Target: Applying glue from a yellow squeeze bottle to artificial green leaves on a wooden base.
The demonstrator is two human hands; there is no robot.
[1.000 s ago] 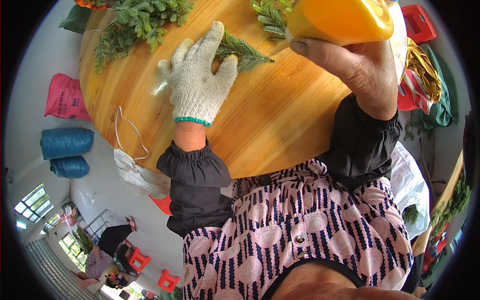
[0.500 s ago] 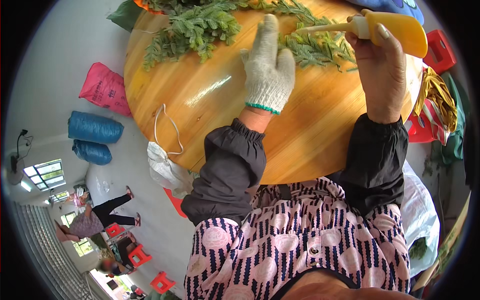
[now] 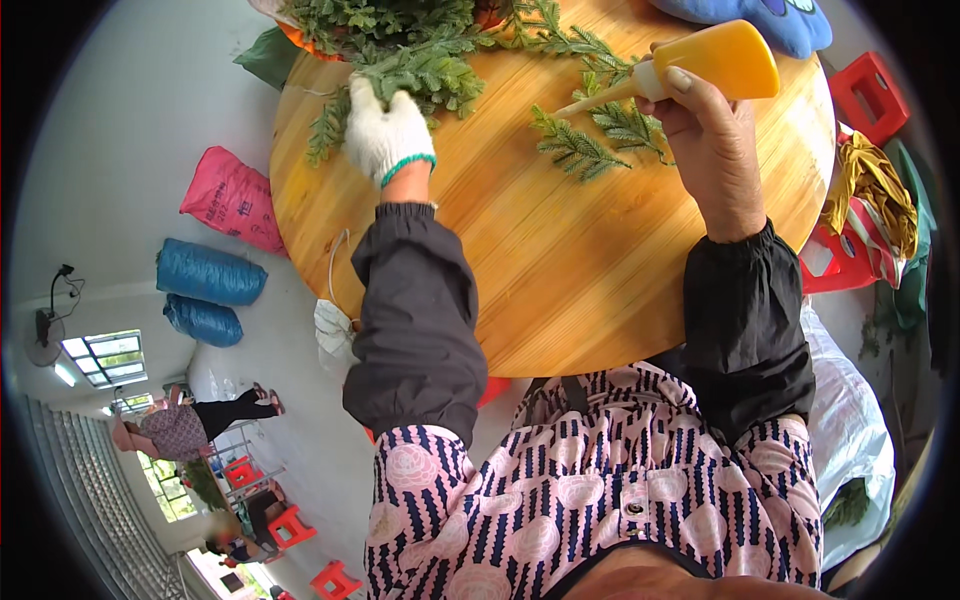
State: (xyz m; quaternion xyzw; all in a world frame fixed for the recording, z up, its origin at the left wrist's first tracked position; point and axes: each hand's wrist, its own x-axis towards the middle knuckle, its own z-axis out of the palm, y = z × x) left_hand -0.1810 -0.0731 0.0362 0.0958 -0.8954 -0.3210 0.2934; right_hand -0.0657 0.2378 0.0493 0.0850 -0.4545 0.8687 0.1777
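Note:
My left hand point(image 3: 388, 137), in a white knit glove with a green cuff, is at the near edge of a heap of artificial fir sprigs point(image 3: 425, 75) on the far left of the round wooden table. Its thumb and forefinger are apart against the greenery, and I see nothing held between them. My right hand point(image 3: 715, 150) is bare and closed round a yellow squeeze bottle point(image 3: 725, 62). The bottle is tilted, its long pale nozzle pointing down and left to the tip of a loose fir sprig point(image 3: 580, 150). Other sprigs lie behind it.
The wooden table point(image 3: 560, 290) has a white bag point(image 3: 333, 335) with a cord at its left edge. A blue plush item point(image 3: 750, 22) sits far right. Red stools point(image 3: 868, 98) stand at the right; pink point(image 3: 235, 205) and blue sacks point(image 3: 210, 272) lie left. People are farther off at lower left.
My left hand has moved left from the middle of the table to the sprig heap. My right hand has brought the bottle left and slightly down, its nozzle now by the loose sprig's tip.

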